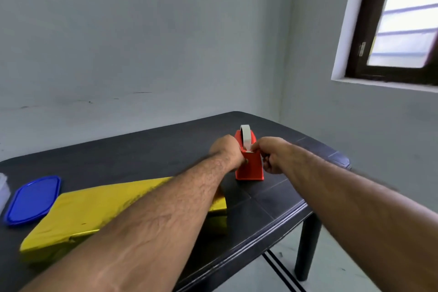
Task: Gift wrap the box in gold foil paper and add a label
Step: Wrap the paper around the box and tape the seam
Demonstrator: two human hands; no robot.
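Gold-foiled, the box lay near the table's front edge while the left hand gripped the red tape dispenser and the right hand pinched the tape end, which might tear crookedly if yanked sideways.

We see the gold-wrapped box lying flat on the near left, and the red tape dispenser standing upright beyond it.
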